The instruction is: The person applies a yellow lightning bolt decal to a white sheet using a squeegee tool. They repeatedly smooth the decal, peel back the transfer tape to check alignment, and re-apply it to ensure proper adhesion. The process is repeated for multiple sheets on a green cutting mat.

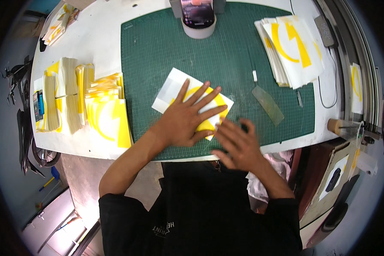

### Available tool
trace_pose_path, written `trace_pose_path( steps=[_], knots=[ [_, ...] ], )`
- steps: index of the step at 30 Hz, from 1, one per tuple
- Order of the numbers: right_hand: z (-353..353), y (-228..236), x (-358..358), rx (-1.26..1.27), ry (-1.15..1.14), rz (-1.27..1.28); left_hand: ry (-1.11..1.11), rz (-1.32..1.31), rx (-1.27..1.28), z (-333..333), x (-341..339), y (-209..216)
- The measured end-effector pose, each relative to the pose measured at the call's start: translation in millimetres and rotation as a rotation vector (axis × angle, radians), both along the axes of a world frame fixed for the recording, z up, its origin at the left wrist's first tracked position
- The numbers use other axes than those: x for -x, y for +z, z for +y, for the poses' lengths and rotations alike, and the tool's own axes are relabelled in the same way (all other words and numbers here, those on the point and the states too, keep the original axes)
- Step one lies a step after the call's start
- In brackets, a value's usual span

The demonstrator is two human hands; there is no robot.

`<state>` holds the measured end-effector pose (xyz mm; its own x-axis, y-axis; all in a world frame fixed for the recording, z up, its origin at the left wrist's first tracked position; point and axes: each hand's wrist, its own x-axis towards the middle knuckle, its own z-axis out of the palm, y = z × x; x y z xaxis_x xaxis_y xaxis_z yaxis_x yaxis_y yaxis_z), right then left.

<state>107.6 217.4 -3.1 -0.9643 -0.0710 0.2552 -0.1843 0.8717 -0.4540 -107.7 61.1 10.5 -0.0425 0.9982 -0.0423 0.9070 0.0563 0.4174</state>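
Note:
On the green cutting mat lies a white sheet with yellow printed shapes, turned at an angle, with a pale grey strip near its left end. My left hand is spread flat over it, fingers apart, covering much of the print. At the sheet's lower right corner is my right hand; its fingers are apart and slightly bent, a little blurred, with the fingertips at the sheet's edge. Nothing shows in its grasp. Right of the sheet rests a translucent flat strip.
A stack of yellow-printed white sheets covers the mat's upper right. Several stacks of similar pieces fill the table's left side. A phone stands in a round white holder at the back. A slim metal tool lies at right.

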Motion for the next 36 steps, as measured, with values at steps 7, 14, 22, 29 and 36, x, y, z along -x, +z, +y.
trace_pose_path(
  steps=[7,14,22,29,36],
  knots=[
    [33,-2,17,0.021,-0.153,0.057,0.024,-0.026,-0.020,-2,-1,0],
    [53,-7,45,0.017,-0.370,0.193,0.023,0.007,-0.023,0,-3,0],
    [38,-3,38,-0.050,-0.372,0.140,0.011,0.025,-0.011,-1,-3,1],
    [-13,14,10,0.056,-0.244,0.037,0.014,0.042,0.001,-1,-3,1],
    [-3,-2,12,0.020,-0.422,0.112,0.095,-0.244,0.023,2,6,5]
  ],
)
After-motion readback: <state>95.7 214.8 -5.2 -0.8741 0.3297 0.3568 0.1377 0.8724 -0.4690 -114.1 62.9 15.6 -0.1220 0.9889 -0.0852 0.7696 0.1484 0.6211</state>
